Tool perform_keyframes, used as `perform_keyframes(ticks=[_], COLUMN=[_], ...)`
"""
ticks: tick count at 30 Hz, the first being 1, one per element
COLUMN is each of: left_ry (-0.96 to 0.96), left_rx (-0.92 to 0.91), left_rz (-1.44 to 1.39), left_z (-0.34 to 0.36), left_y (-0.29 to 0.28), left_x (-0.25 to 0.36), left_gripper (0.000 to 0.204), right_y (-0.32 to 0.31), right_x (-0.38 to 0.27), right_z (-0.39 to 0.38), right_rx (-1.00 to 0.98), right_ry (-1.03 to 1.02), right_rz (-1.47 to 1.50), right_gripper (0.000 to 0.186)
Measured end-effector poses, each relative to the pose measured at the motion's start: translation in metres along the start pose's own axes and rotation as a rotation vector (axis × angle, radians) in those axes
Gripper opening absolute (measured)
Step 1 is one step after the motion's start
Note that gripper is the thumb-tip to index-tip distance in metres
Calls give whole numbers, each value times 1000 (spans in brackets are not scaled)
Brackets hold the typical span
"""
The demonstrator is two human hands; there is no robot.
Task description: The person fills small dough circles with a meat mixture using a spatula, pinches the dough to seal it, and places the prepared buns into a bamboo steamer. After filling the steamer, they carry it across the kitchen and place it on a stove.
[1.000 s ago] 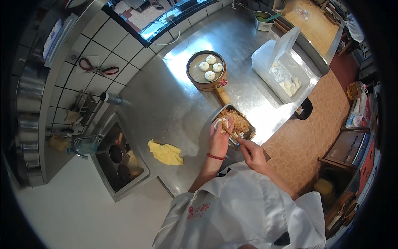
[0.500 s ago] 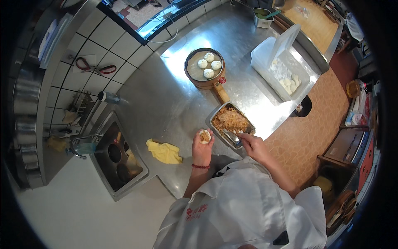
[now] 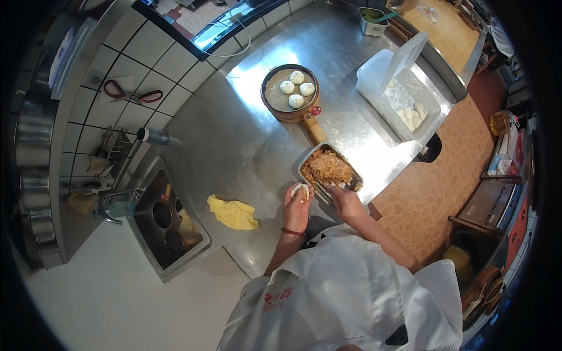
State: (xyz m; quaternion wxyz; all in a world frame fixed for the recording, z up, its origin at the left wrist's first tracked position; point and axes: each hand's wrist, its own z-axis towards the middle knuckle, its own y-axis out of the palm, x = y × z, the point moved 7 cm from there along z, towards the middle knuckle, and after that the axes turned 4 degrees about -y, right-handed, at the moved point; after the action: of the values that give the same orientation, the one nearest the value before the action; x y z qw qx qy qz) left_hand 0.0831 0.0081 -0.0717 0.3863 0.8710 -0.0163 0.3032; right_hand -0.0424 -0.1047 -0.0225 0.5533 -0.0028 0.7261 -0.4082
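My left hand is cupped under a round white dough wrapper with brown filling on it, just left of the filling tray. A red bead bracelet circles that wrist. My right hand is at the near side of the metal tray, its fingers closed low against the filling. What those fingers hold is hidden under the hand. Minced filling heaps up in the tray. Beyond it stands a round bamboo steamer with a wooden handle and several pleated buns inside.
To the right, a translucent lidded box holds white dough pieces. A yellow cloth lies left of my hands, near a sink. Red-handled scissors hang on the tiled wall. A small metal container stands far back.
My left hand has come right and slightly up with the wrapper, against the tray's side. My right hand has shifted left over the tray, and the spoon seen in it before no longer shows clearly.
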Motion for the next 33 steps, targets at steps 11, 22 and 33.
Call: perform_keyframes(ticks=[11,22,33], left_ry=[-26,-28,55], left_rx=[-34,-79,-119], left_rz=[19,64,176], left_z=[3,15,9], left_y=[2,57,58], left_x=[2,6,19], left_gripper=[22,25,25], right_y=[8,-51,-75], right_x=[18,-64,-25], right_z=[-5,-26,-53], right_rx=[6,2,59], right_ry=[236,-164,187], right_rz=[703,-197,379], right_gripper=[26,41,30])
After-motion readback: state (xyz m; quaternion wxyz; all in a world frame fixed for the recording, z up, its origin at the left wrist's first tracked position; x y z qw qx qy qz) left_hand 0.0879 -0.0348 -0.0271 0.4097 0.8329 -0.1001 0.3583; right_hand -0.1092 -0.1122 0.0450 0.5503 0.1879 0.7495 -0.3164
